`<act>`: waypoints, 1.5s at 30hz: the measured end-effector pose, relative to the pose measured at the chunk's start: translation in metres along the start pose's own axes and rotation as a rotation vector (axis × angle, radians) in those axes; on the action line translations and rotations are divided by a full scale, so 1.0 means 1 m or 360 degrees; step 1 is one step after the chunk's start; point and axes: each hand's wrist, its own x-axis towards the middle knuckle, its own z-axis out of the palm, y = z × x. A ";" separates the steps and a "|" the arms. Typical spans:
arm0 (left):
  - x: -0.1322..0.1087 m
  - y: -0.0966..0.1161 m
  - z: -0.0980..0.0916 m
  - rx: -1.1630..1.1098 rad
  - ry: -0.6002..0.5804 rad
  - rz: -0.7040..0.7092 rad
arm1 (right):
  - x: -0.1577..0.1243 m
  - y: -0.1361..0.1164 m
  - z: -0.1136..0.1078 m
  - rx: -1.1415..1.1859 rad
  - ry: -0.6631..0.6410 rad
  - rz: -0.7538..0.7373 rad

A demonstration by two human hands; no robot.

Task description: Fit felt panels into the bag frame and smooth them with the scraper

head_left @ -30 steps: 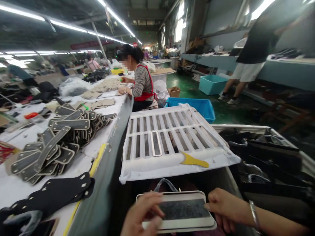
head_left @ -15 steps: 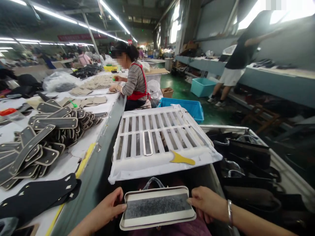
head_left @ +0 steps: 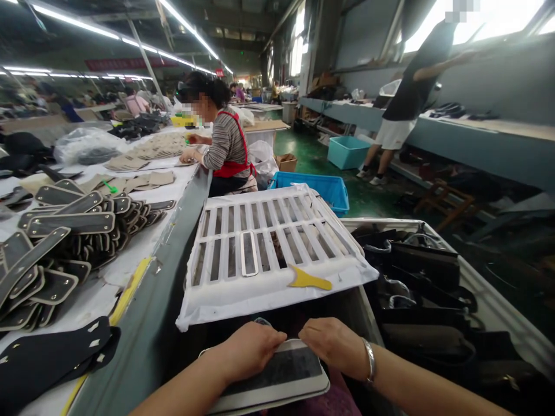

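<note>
Both hands curled over the far edge of a grey-centred panel (head_left: 277,375), left hand (head_left: 249,349), right hand (head_left: 332,344), fingers bent, pressing down

Factory hall. Rows of fluorescent tube lights (head_left: 99,32) run along a dark ceiling; bright windows (head_left: 485,17) sit high on the grey right wall (head_left: 373,34). The floor (head_left: 342,188) is green. A long counter (head_left: 143,329) with a grey edge extends at left; a blue-grey workbench (head_left: 477,144) lines the right wall. Blue bins (head_left: 323,188) stand on the floor beside a wooden stool (head_left: 442,199).
</note>
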 end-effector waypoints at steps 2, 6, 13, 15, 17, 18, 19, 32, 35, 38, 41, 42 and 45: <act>-0.004 0.000 0.005 0.0058 -0.0047 0.0023 | -0.002 -0.002 -0.004 -0.0031 -0.0003 -0.0062; -0.007 0.005 0.020 0.0266 -0.0076 0.0049 | 0.007 -0.001 -0.020 0.0078 -0.0192 -0.0016; -0.012 0.014 0.024 0.0641 -0.0023 0.0083 | 0.045 0.022 -0.024 0.0870 -0.0583 0.0290; -0.012 0.014 0.023 0.0698 0.0010 0.0118 | 0.051 0.028 -0.019 0.1027 -0.0683 0.0376; -0.011 0.012 0.022 0.0757 0.0021 0.0179 | 0.055 0.032 -0.015 0.1119 -0.0784 0.0493; -0.010 0.011 0.022 0.0783 0.0019 0.0212 | 0.057 0.033 -0.013 0.1163 -0.0822 0.0558; -0.009 0.010 0.022 0.0803 0.0015 0.0238 | 0.060 0.034 -0.011 0.1227 -0.0853 0.0606; -0.068 -0.047 -0.007 -0.0087 -0.0049 0.0105 | 0.078 0.023 -0.005 0.1580 -0.1029 0.0244; -0.068 -0.051 0.001 0.0007 -0.0084 0.0144 | 0.095 0.011 -0.002 0.1567 -0.1007 0.0066; -0.070 -0.054 -0.001 0.0041 -0.0077 0.0153 | 0.109 0.000 0.000 0.1554 -0.1007 0.0029; -0.086 -0.059 -0.011 -0.0040 -0.0082 0.0083 | 0.118 -0.008 0.000 0.1612 -0.1027 0.0063; -0.094 -0.061 -0.013 -0.0077 -0.0074 0.0036 | 0.120 -0.010 0.000 0.1627 -0.1031 0.0059; -0.118 -0.069 -0.013 -0.0094 -0.0027 -0.0058 | 0.130 -0.015 0.001 0.1599 -0.1056 0.0005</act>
